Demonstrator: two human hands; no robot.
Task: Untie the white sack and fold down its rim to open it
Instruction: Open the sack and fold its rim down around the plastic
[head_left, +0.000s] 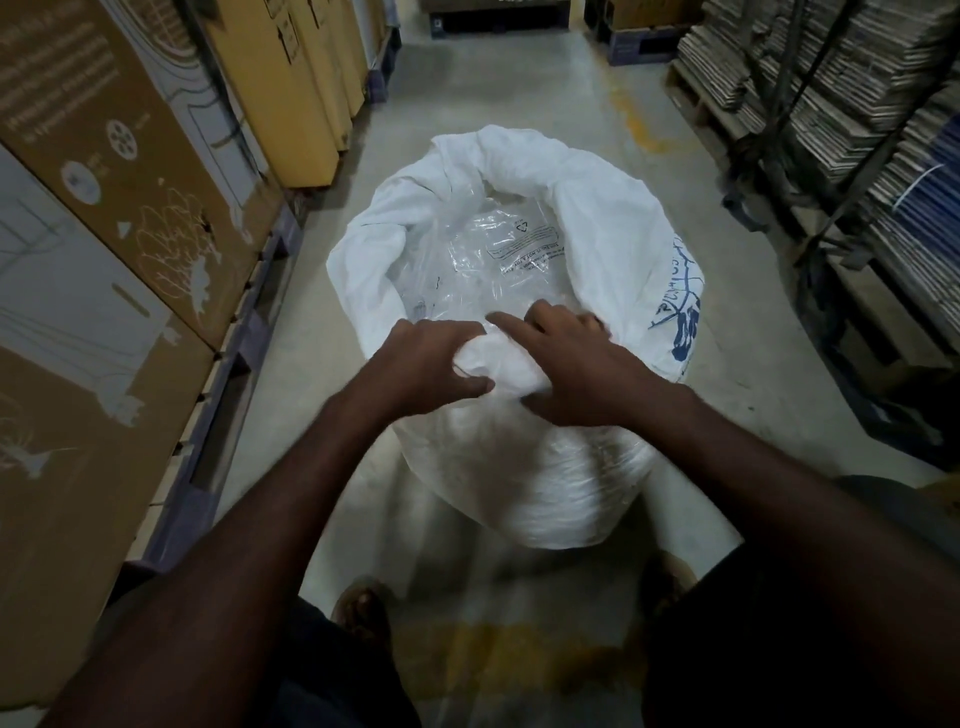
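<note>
Clear plastic liner (498, 249) inside the white sack (613, 234): recycling triangle symbol plus a boxed block of small print, upside down, too blurred to read. Sack's outer side has blue printing (680, 312), letters not legible. Cardboard boxes (119, 171) on left carry white graphics and round icons, text unreadable.

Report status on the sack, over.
Both hands, left and right, gripping near rim of white sack. Mouth open, clear plastic liner showing. Nothing obstructing.
</note>
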